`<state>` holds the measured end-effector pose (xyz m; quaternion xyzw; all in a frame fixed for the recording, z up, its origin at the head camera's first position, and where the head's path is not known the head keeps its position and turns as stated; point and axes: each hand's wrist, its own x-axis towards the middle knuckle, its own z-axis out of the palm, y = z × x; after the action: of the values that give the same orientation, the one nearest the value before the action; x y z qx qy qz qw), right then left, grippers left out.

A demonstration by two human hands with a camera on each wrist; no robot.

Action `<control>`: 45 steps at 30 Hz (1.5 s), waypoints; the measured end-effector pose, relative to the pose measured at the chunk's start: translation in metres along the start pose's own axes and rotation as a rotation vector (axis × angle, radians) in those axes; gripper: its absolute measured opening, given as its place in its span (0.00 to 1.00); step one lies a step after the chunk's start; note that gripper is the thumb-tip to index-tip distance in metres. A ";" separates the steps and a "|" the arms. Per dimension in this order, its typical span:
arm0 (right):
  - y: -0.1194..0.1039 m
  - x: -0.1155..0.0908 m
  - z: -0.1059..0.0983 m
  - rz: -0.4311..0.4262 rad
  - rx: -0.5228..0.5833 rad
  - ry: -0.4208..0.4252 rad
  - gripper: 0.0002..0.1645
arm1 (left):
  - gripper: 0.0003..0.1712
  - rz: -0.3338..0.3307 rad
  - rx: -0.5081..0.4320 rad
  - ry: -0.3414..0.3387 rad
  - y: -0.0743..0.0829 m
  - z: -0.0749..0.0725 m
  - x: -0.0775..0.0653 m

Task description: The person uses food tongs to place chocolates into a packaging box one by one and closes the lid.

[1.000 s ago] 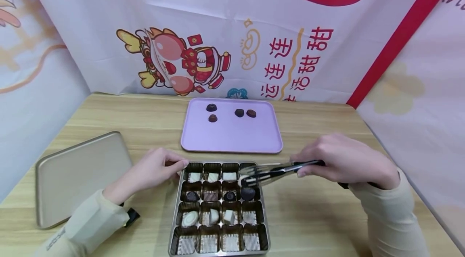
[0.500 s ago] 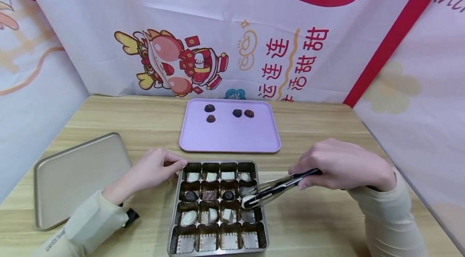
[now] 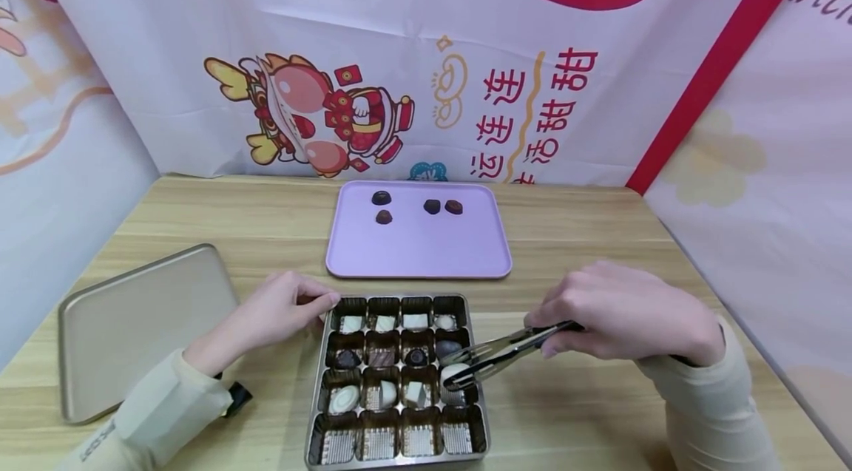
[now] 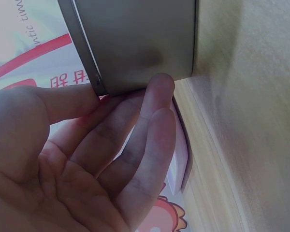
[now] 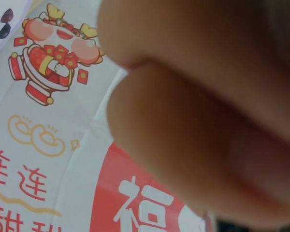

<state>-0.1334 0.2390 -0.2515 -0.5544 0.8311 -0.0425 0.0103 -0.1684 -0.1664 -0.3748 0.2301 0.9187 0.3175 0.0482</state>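
A square metal chocolate tin (image 3: 484, 412) with a divided gold insert stands at the table's front; white and dark chocolates sit in its upper three rows. My left hand (image 3: 278, 314) holds the tin's far left corner, thumb at the rim, fingers curled against its side in the left wrist view (image 4: 111, 159). Black-and-clear tongs (image 3: 512, 350) are gripped in my right hand (image 3: 615, 312). Their tips hold a round white chocolate (image 3: 454, 376) in the third-row right compartment. In the right wrist view, blurred fingers (image 5: 183, 125) fill much of the frame and the tongs are hidden.
Behind the tin lies a purple tray (image 3: 419, 253) with several dark chocolates (image 3: 381, 197) toward its back. A tin lid (image 3: 149, 330) lies at the left. A printed cloth (image 3: 399, 27) hangs behind the table (image 3: 586, 234).
My right hand and the tongs have moved nearer, bringing the white chocolate from the top right compartment past the second row to the third. My left hand has stayed at the corner.
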 end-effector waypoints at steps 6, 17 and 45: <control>-0.003 0.003 0.001 0.004 -0.049 -0.003 0.10 | 0.11 0.006 -0.002 0.008 0.000 0.000 -0.001; 0.003 0.002 -0.002 0.081 -0.001 -0.058 0.14 | 0.13 0.011 0.011 -0.001 -0.001 -0.001 0.001; 0.131 0.040 0.049 0.711 -0.029 0.256 0.26 | 0.11 0.004 0.006 -0.001 0.000 0.000 -0.001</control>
<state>-0.2663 0.2496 -0.3102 -0.2217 0.9667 -0.0934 -0.0875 -0.1673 -0.1670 -0.3751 0.2324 0.9191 0.3146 0.0473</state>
